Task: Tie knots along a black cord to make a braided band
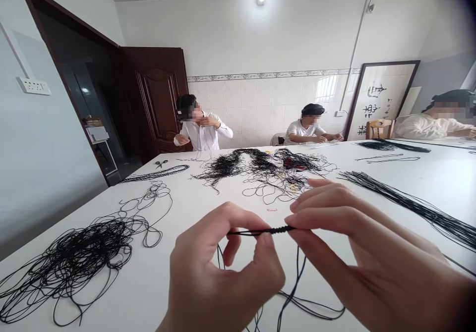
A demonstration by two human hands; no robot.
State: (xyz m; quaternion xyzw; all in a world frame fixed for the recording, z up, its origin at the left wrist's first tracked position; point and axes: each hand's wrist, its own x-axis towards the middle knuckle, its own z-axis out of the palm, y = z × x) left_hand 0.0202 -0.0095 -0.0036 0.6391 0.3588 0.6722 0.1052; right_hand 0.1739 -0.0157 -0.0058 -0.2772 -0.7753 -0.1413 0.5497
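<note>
Your left hand point(219, 272) and right hand point(372, 257) are each pinched between thumb and fingertips, holding a short knotted black cord point(262, 231) taut in the gap between them. That tension lines the knots up, so any uneven one is easy to spot. Loose cord strands point(297, 292) drop below the hands onto the white tabletop point(186, 198), well apart from the tangled black cord pile point(70, 257) to the left of your left hand.
</note>
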